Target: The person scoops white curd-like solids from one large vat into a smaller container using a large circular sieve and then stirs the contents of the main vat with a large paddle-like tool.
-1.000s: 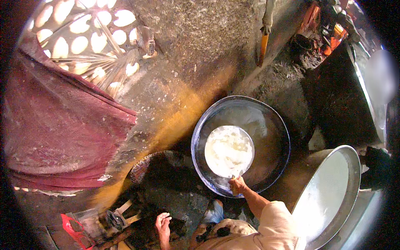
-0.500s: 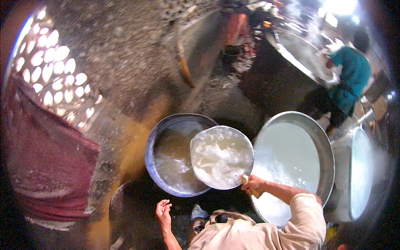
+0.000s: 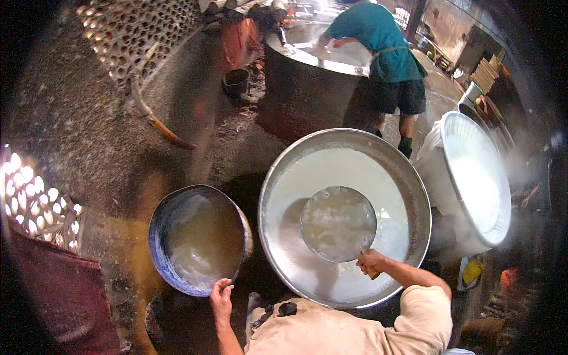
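My right hand (image 3: pixel 373 262) is closed round the short wooden handle of a large round scoop (image 3: pixel 338 225). Cloudy, pale brownish liquid fills the scoop. It is over a wide metal basin (image 3: pixel 417 177) of whitish liquid, and a shadow falls on the liquid to its left. To the left stands a blue-rimmed tub (image 3: pixel 158 251) holding murky, brownish liquid. Beside this tub's near rim is my left hand (image 3: pixel 222 302), fingers loosely bent and nothing visible in them. Whether it touches the rim I cannot tell.
A white tub (image 3: pixel 435 154) with bright contents steams at the right. Beyond the basin, a person in a teal shirt (image 3: pixel 373 35) leans over a large steaming vat (image 3: pixel 313 74). A dark red cloth (image 3: pixel 59 296) hangs at lower left. A curved pole (image 3: pixel 148 112) lies far left.
The scoop of liquid in my right hand has moved from over the blue-rimmed tub to over the metal basin. The view has turned, and my left hand is now nearer the tub's rim.
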{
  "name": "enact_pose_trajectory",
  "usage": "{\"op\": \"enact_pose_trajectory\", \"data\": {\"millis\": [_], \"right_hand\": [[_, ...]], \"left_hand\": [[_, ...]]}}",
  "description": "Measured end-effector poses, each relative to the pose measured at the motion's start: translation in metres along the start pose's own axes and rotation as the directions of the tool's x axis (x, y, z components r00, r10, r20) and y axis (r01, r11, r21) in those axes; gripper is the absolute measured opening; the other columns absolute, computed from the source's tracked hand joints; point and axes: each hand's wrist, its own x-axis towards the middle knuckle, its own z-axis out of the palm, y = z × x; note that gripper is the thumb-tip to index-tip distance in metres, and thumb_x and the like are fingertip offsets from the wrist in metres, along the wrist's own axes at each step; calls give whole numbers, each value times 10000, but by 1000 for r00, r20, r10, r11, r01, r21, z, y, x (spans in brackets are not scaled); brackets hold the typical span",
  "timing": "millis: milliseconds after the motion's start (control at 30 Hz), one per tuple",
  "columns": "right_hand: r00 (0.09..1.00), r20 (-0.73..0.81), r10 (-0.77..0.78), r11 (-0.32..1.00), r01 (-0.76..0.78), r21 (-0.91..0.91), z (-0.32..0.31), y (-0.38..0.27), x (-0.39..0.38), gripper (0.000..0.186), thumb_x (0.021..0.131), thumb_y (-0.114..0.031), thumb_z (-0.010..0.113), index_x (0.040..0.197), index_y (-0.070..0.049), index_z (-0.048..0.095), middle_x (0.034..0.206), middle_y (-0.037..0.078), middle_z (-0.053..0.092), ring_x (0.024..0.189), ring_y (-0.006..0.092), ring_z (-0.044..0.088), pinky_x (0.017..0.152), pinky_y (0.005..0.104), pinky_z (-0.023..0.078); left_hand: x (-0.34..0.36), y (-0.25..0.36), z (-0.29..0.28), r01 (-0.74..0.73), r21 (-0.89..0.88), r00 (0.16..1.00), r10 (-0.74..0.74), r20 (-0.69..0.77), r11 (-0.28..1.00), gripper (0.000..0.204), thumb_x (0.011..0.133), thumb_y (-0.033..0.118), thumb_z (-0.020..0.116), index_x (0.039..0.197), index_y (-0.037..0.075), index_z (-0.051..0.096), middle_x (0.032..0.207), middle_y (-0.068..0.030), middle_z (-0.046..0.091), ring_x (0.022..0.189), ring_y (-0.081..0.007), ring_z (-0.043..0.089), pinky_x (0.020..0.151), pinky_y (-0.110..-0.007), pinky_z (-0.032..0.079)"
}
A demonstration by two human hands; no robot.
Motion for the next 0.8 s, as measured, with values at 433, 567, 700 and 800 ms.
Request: {"op": "enact_pose_trajectory", "data": {"millis": [433, 567, 700, 800], "right_hand": [[990, -127, -68, 870, 121, 479, 6, 100, 91, 118, 722, 7, 603, 751, -29, 495, 626, 60, 506, 471, 175, 530, 388, 328, 467], [984, -144, -103, 827, 165, 538, 3, 117, 97, 88, 746, 11, 577, 763, -22, 497, 597, 65, 507, 448, 177, 521, 379, 331, 458], [956, -248, -156, 867, 253, 429, -19, 134, 96, 36, 776, -7, 555, 761, -10, 522, 581, 73, 519, 433, 179, 508, 374, 323, 436], [906, -396, -148, 888, 298, 351, -49, 147, 93, 46, 765, -18, 574, 744, -15, 533, 576, 65, 521, 427, 180, 507, 367, 328, 414]], "left_hand": [[37, 32, 96, -82, 461, 989, 16, 146, 884, 253, 821, 33, 563, 1070, -5, 566, 1006, -103, 628, 918, -178, 604, 839, -305, 484], [40, 4, 106, -61, 580, 986, -42, 161, 812, 308, 798, 89, 604, 1090, 3, 564, 1009, -113, 638, 921, -204, 614, 832, -323, 479], [46, -18, 119, 9, 647, 988, -108, 114, 762, 398, 783, 126, 638, 1146, -3, 535, 1053, -162, 628, 926, -240, 623, 832, -334, 485], [52, -13, 135, 22, 679, 979, -153, 133, 734, 444, 767, 161, 659, 1158, -6, 532, 1065, -181, 626, 942, -257, 625, 835, -342, 485]]}}
